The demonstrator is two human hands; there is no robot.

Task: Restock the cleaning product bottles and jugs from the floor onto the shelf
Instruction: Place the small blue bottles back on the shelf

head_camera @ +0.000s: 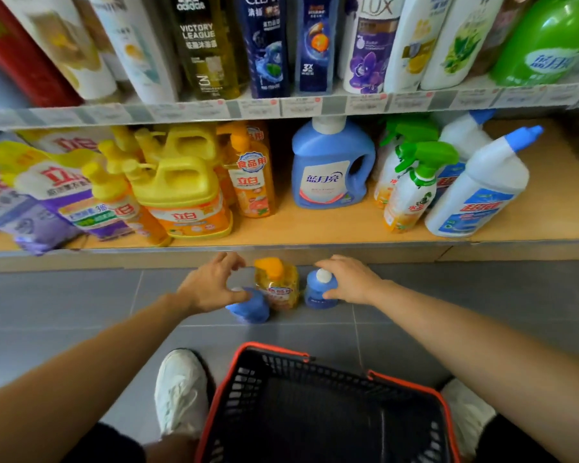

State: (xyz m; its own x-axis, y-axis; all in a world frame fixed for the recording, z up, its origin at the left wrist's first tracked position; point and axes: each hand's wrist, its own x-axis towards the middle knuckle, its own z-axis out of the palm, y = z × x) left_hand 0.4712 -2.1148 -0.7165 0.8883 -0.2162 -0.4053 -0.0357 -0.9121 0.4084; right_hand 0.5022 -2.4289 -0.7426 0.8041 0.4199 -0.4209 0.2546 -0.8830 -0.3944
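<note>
1. Three small containers stand in a row on the grey tiled floor, close to the foot of the shelving, below the front edge of the lower shelf.
2. The left blue jug leans over and is blurred. The orange bottle stands in the middle, just beside it. The right blue jug, with a white cap, stands upright on the other side.
3. The left hand is over the left blue jug with its fingers spread and arched, not wrapped round anything. The thumb lies at the top of the jug; whether it presses there is too blurred to tell.
4. The right hand grasps the right blue jug, with fingers curled behind its neck and the thumb on the near side.
5. On the lower shelf, from the left end, are purple pouches, yellow jugs, an orange pump bottle, a big blue jug, green-triggered spray bottles and white bottles with blue caps.
6. There is bare board between the orange pump bottle and the big blue jug.
7. The upper shelf holds tall bottles in a row.
8. A black basket with a red rim sits on the floor between the person's white shoes.
</note>
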